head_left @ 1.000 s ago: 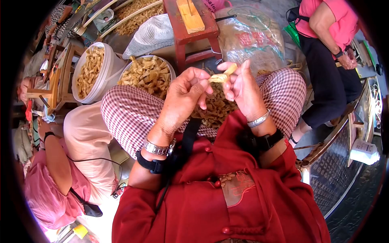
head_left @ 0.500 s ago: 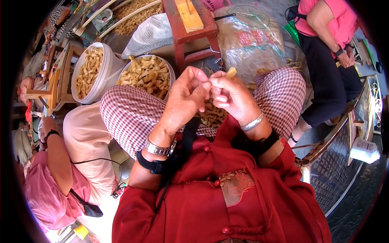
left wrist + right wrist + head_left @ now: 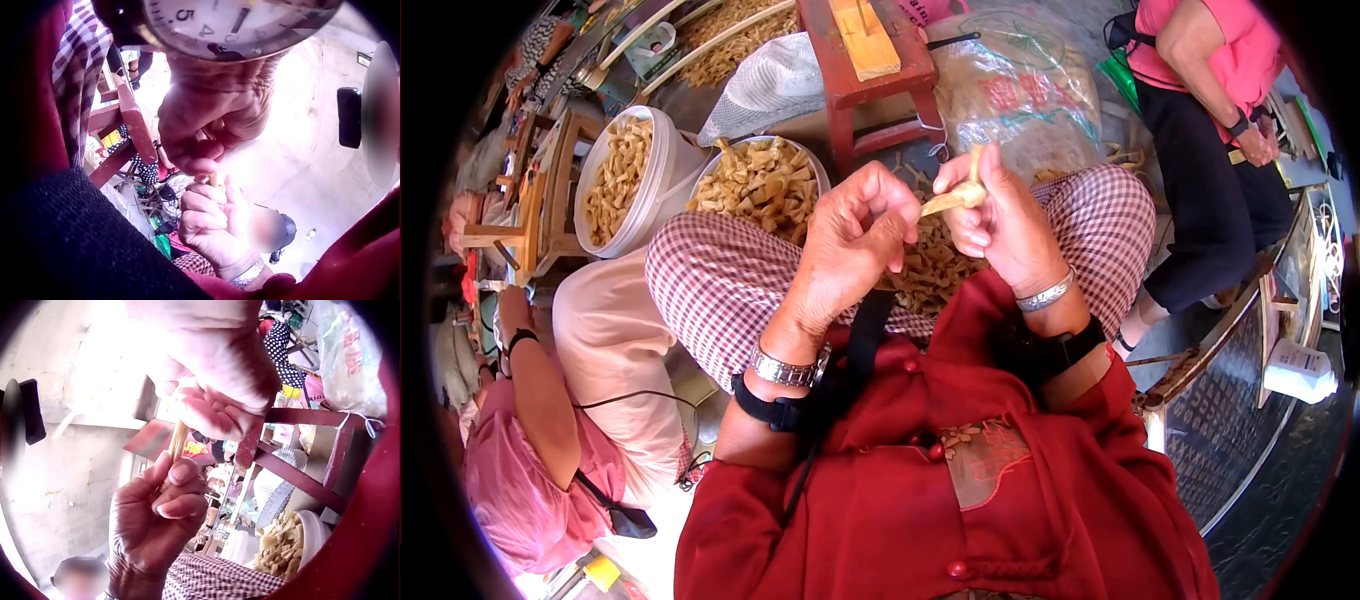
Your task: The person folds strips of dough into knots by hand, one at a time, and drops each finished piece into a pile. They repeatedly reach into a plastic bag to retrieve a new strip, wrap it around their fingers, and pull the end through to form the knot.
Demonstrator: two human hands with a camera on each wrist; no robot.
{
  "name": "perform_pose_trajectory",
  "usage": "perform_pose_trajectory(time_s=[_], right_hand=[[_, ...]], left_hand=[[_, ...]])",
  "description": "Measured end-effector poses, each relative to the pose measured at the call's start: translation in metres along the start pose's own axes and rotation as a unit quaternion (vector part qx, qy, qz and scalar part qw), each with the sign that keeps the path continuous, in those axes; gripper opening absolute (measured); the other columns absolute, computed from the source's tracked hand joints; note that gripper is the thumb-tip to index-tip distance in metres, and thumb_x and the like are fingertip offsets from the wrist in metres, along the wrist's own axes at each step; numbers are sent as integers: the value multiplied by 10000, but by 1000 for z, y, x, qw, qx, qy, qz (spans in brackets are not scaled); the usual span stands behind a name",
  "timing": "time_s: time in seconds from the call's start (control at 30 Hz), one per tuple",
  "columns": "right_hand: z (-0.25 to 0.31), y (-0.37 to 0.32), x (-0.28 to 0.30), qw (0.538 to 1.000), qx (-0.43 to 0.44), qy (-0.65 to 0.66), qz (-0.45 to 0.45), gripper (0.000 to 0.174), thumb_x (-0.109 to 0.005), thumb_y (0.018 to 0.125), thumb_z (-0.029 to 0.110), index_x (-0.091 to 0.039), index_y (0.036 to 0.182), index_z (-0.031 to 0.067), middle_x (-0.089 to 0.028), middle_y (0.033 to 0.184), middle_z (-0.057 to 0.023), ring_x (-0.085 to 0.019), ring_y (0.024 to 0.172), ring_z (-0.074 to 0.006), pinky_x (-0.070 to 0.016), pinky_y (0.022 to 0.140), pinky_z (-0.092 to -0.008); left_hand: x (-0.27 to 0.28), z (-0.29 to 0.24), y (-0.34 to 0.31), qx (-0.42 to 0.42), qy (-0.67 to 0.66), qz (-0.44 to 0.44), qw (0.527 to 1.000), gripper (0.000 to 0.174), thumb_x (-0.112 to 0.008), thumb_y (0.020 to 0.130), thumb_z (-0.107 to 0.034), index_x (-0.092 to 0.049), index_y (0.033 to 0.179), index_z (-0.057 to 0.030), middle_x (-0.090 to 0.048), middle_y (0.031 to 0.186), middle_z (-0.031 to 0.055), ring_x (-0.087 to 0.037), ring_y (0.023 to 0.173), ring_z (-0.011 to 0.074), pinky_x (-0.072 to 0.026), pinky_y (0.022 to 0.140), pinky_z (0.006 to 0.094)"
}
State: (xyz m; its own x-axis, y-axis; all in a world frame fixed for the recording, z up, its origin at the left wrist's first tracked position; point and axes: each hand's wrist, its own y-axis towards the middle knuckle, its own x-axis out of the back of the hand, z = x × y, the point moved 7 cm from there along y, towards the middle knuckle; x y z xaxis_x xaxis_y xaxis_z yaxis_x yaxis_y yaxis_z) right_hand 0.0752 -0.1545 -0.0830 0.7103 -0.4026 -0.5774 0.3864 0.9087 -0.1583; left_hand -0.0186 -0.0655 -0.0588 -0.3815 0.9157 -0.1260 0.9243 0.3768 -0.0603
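A pale yellow strip (image 3: 948, 202) with a knotted lump in it stretches between both hands above the lap. My left hand (image 3: 852, 238) pinches its free end between thumb and forefinger. On the other side my right hand (image 3: 1012, 225) holds the knotted part between thumb and fingers, and a short tail sticks up past them. The right wrist view shows the taut strip (image 3: 179, 439) running from the left fingertips into the right hand. Below the hands, a heap of similar pieces (image 3: 935, 268) lies in the lap.
Two white buckets stand at the left, one tilted (image 3: 658, 190) and one upright (image 3: 825, 182), both filled with yellowish pieces. Ahead is a red stool (image 3: 855, 95) with a wooden block on it. Beside it lies a clear plastic sack (image 3: 1020, 95). People sit on either side.
The hands came together at the strip, then drew apart again. The right hand turned and moved outward, and the strip now shows stretched between the hands.
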Motion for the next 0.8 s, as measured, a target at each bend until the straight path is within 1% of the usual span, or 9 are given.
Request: perform_pose_trajectory(time_s=[0.1, 0.23, 0.33, 0.4, 0.43, 0.53, 0.6, 0.7, 0.8], right_hand=[[-14, -1, 1, 998, -49, 43, -6, 558, -347, 928, 591, -509, 882, 59, -415, 581, 29, -336, 427, -39, -291, 403, -179], [-11, -2, 0, 998, -53, 47, 2, 428, -429, 939, 504, -507, 899, 85, -433, 586, 29, -357, 422, -42, -294, 390, -187], [-11, -3, -1, 998, -48, 47, -3, 247, -526, 930, 347, -508, 910, 102, -449, 602, 31, -382, 430, -42, -303, 386, -192], [-10, -2, -2, 997, -45, 66, -24, 150, -565, 904, 245, -509, 911, 106, -460, 617, 34, -395, 438, -42, -309, 387, -192], [-9, -1, -2, 996, -43, 76, -35, 115, -584, 891, 193, -509, 912, 108, -465, 624, 35, -401, 441, -41, -312, 388, -193], [-10, 4, -2, 994, -57, 81, -47, 97, -593, 872, 138, -510, 915, 111, -482, 644, 35, -410, 449, -42, -321, 394, -196], [-10, 8, -1, 993, -65, 82, -50, 97, -595, 871, 137, -511, 911, 111, -490, 647, 32, -412, 450, -42, -327, 398, -199], [-7, 14, 1, 993, -68, 84, -53, 93, -596, 871, 135, -512, 901, 108, -498, 651, 28, -413, 450, -43, -332, 401, -205], [-2, 19, 3, 992, -57, 101, -58, 92, -597, 871, 131, -512, 891, 103, -500, 652, 27, -414, 451, -45, -331, 402, -207]], left_hand=[[-4, 1, 2, 2, 9, 4, 1000, 51, -499, 907, -2, -499, 868, -35, -556, 696, 22, -468, 514, 47, -391, 464, 181], [0, 2, 3, 15, -23, -4, 1000, 52, -486, 929, -44, -496, 880, -34, -558, 704, 24, -464, 513, 49, -391, 469, 183], [1, 3, 4, 28, -47, 2, 999, 49, -484, 935, -59, -491, 894, -34, -560, 714, 22, -460, 510, 50, -390, 467, 184], [1, 3, 4, 31, -71, 1, 997, 38, -497, 930, -59, -488, 902, -35, -560, 718, 21, -457, 507, 50, -386, 462, 184], [2, 2, 5, 34, -63, -4, 997, 33, -508, 925, -54, -487, 906, -36, -558, 717, 19, -456, 508, 49, -384, 460, 182], [5, -3, 9, 42, -47, -17, 998, 51, -536, 907, -38, -485, 911, -40, -552, 715, 15, -455, 510, 45, -377, 453, 175], [6, -6, 14, 47, -49, -26, 997, 70, -552, 895, -24, -485, 905, -41, -548, 712, 10, -454, 511, 41, -372, 447, 172], [8, -8, 23, 55, -17, -24, 998, 78, -554, 889, -8, -483, 886, -41, -537, 699, -1, -443, 505, 32, -364, 441, 172], [7, -13, 31, 35, 13, -18, 999, 82, -553, 890, -5, -483, 867, -41, -529, 686, -10, -431, 500, 22, -357, 441, 172]])
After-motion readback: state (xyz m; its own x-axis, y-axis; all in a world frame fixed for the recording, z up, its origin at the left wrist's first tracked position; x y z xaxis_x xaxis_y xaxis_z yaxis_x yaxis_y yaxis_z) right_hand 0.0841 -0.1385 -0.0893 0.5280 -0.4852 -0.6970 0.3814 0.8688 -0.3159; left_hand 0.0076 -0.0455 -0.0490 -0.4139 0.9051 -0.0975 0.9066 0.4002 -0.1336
